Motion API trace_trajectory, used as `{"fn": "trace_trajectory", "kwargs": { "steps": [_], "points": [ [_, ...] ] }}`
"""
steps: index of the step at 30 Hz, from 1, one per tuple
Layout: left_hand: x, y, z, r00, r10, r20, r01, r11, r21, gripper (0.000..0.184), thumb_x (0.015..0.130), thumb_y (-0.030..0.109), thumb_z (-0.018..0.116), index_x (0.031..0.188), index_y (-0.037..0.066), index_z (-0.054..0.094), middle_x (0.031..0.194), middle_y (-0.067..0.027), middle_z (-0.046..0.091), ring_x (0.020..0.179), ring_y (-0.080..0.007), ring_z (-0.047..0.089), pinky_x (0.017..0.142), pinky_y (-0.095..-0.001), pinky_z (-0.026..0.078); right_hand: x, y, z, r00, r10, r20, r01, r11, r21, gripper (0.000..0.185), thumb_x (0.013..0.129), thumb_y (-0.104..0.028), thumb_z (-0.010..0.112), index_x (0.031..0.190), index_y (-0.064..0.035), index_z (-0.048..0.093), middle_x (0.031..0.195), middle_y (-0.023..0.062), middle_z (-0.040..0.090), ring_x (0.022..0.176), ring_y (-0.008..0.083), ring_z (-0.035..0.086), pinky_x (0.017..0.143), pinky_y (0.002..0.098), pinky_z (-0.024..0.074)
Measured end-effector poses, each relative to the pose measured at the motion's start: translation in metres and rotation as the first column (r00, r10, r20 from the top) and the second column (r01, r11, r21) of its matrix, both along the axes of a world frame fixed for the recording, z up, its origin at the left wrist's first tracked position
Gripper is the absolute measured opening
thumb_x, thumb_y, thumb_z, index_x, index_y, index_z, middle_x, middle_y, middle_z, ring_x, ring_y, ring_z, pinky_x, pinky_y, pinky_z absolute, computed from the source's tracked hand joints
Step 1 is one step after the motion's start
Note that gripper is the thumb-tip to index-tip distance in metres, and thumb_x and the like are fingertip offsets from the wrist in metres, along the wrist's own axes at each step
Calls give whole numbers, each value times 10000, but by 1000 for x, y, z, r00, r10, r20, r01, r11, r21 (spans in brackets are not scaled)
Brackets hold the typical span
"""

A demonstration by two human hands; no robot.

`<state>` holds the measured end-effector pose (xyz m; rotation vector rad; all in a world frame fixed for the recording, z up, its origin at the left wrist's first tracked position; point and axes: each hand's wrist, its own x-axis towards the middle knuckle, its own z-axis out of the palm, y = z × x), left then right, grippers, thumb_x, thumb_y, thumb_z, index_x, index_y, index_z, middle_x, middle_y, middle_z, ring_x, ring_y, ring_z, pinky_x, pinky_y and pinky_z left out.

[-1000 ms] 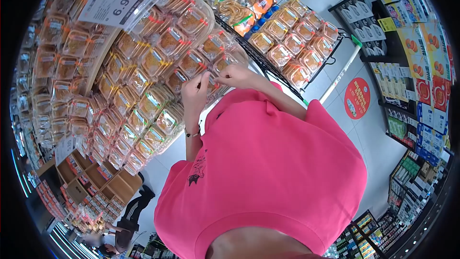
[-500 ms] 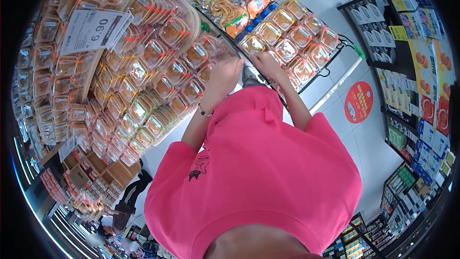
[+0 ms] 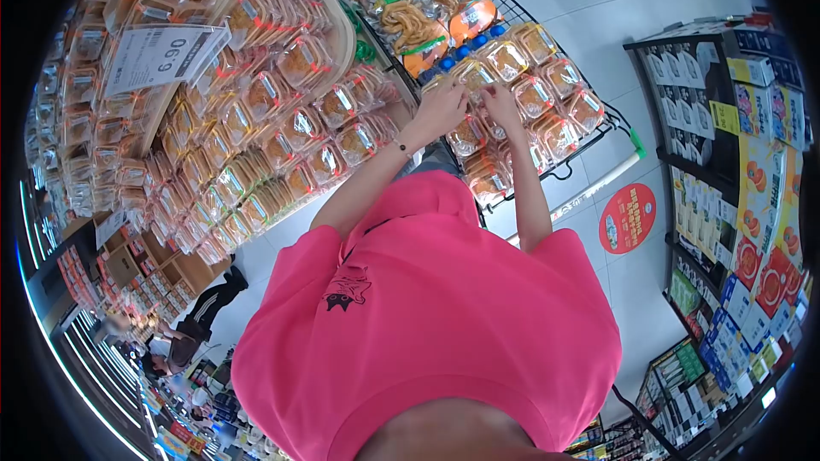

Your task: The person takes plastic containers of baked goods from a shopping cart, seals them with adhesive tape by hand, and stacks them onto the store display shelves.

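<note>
Clear plastic boxes of brown food [image 3: 534, 96], some with red or yellow trim, fill much of the black wire trolley [image 3: 559, 172] from twelve to two o'clock, seen from the middle of the view. Over them, the left hand [image 3: 442, 108] has its fingers bent toward the boxes; the right hand [image 3: 499, 106] is just beside it, fingers curled. Whether either hand grasps a box I cannot tell. Toward twelve o'clock in the trolley lie bags of twisted snacks [image 3: 408, 26], orange packs [image 3: 472, 19] and blue round items [image 3: 462, 52]. Similar boxes crowd the stepped display [image 3: 343, 38] from nine to eleven o'clock, with the price sign [image 3: 154, 58] at ten. Toward three o'clock are the red floor sticker [image 3: 628, 218] and, farther out, stocked shelves [image 3: 683, 162]. Another person [image 3: 184, 341] is at eight o'clock.
</note>
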<state>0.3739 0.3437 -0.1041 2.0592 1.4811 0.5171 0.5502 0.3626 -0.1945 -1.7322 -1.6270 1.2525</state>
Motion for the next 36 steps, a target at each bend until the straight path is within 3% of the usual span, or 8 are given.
{"fn": "trace_trajectory", "kwargs": {
  "steps": [2,6,11,14,22,31,33,36],
  "points": [
    [10,8,-28,999,37,8,-37,999,26,167,816,140,572,931,20,578,1025,-166,517,979,-337,546,783,-427,476,6,10,3,997,-6,75,9,999,-43,324,862,-219,538,1088,4,597,962,191,656,912,308,643,787,375,493],
    [26,16,-56,998,48,-34,-47,998,37,241,772,103,589,998,21,582,1074,-204,493,1066,-371,487,875,-452,425,11,19,-6,989,-12,145,11,1000,11,326,856,-188,524,1120,-8,587,1023,194,642,969,318,620,847,386,477],
    [42,16,-80,975,52,-217,-21,990,143,331,712,93,622,1030,8,578,1220,-239,446,1147,-391,420,989,-491,315,15,23,-15,993,-10,116,12,1000,-14,327,849,-149,522,1136,-2,573,1058,196,631,987,320,611,862,386,470],
    [51,16,-80,956,105,-275,-81,992,99,375,742,145,638,1059,-24,530,1205,-241,421,1174,-403,394,970,-506,330,17,25,-16,993,22,120,-19,1000,-22,318,851,-122,508,1138,1,569,1077,197,624,1006,318,604,872,382,465],
    [51,18,-86,967,161,-200,-160,987,19,600,703,228,714,1156,-30,416,1185,-236,413,1200,-403,370,1005,-479,316,16,27,-21,989,88,117,-88,996,-1,313,838,-62,499,1134,14,565,1089,209,617,1013,328,600,887,375,464],
    [44,29,-97,956,79,-283,-149,961,-234,839,645,276,778,1269,-38,313,1347,-299,324,1302,-438,286,1099,-474,238,12,26,-22,984,78,163,-84,996,36,344,790,-29,516,1125,21,571,1030,214,627,976,335,608,861,382,474],
    [44,28,-97,948,153,-278,-190,975,-113,767,620,242,790,1197,-12,354,1238,-265,387,1239,-416,344,1014,-466,316,11,28,-25,992,42,122,-49,997,56,342,782,-18,517,1117,25,573,1017,218,628,959,335,613,848,384,480],
    [39,33,-99,971,146,-188,-185,960,-212,783,603,212,791,1203,-14,341,1201,-263,402,1178,-422,387,983,-471,341,9,32,-28,995,12,101,-18,998,56,341,764,-6,529,1099,33,576,1014,226,627,934,331,622,826,385,491]
  ]
}}
